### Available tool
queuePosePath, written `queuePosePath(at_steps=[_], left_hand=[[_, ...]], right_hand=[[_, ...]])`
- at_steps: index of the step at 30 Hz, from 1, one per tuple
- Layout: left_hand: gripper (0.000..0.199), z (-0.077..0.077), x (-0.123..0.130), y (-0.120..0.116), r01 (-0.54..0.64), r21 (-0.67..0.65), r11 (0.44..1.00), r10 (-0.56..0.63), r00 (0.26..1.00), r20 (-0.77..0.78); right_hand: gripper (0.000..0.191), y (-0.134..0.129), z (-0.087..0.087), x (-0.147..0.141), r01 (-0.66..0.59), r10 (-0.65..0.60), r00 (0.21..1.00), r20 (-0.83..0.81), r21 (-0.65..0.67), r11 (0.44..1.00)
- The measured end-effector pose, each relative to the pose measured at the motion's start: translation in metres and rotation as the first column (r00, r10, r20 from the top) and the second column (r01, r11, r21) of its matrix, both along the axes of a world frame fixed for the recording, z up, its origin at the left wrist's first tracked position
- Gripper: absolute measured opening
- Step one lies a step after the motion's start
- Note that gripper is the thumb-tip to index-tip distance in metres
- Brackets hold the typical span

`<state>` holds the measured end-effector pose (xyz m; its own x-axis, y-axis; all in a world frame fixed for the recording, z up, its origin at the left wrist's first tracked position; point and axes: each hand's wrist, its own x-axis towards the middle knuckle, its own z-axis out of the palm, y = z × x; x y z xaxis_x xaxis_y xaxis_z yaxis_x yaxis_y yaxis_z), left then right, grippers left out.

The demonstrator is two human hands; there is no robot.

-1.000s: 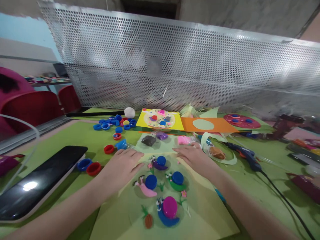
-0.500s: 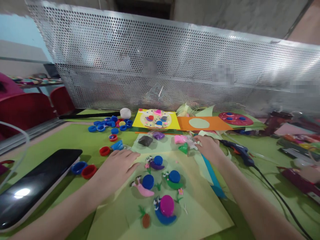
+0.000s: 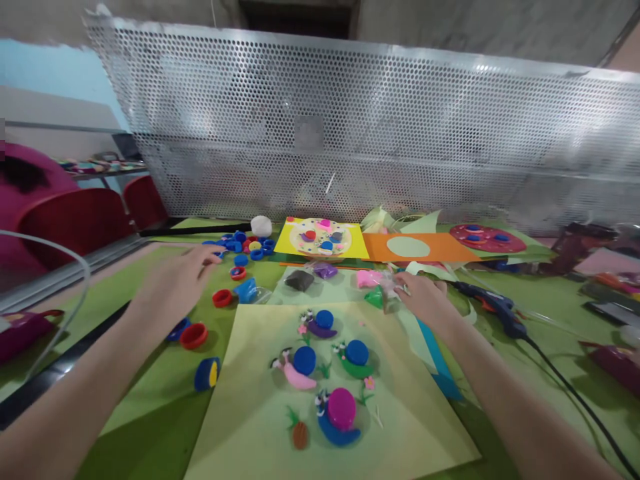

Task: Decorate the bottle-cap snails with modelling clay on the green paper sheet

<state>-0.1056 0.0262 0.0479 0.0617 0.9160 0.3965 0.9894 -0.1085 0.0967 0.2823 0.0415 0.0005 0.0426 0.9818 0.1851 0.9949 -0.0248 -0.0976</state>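
Note:
My left hand (image 3: 183,277), slightly blurred, hovers at the left beside a pile of blue bottle caps (image 3: 239,241). Its thumb stands apart from the fingers, and nothing shows in it. At the right, my right hand (image 3: 423,293) pinches the clear end of a plastic bag (image 3: 389,287) among packets of pink clay (image 3: 369,278) and green clay (image 3: 374,297). Between my arms lies a pale yellow sheet (image 3: 240,413) with clay snails whose shells are caps, among them a blue snail (image 3: 340,433) with a magenta shell. A clay pineapple (image 3: 300,435) sits near them.
Red caps (image 3: 193,336) and a blue-and-yellow cap (image 3: 207,374) lie left of the sheet. A glue gun (image 3: 493,307) with its cord is at the right. Behind stand a yellow card (image 3: 283,247), an orange card (image 3: 445,247) and a perforated metal panel (image 3: 350,133).
My left hand has moved left and away from the sheet's upper left, toward the caps, uncovering a blue-and-yellow cap. My right hand stays at the plastic bag. The view has shifted slightly.

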Motion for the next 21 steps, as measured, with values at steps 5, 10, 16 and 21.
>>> queuePosePath(at_steps=[5,10,16,21], left_hand=[[0.032,-0.008,0.016,-0.006,0.118,-0.128,0.985,-0.115,0.993,0.026],[0.03,-0.012,0.024,-0.005,0.157,-0.208,0.965,-0.15,0.987,0.053],[0.031,0.002,0.015,-0.028,0.167,-0.344,0.924,-0.151,0.986,0.072],[0.029,-0.002,0.017,-0.058,0.092,-0.461,0.883,-0.111,0.994,-0.014]], right_hand=[[0.026,0.001,-0.001,0.0,-0.028,0.028,1.0,-0.013,0.002,1.0],[0.027,0.0,0.0,-0.002,-0.042,0.042,0.999,-0.02,0.003,0.999],[0.027,-0.002,0.002,-0.003,-0.039,0.039,0.999,-0.022,-0.004,0.999],[0.026,-0.004,0.001,-0.006,-0.039,0.039,0.999,-0.021,0.025,0.999]])
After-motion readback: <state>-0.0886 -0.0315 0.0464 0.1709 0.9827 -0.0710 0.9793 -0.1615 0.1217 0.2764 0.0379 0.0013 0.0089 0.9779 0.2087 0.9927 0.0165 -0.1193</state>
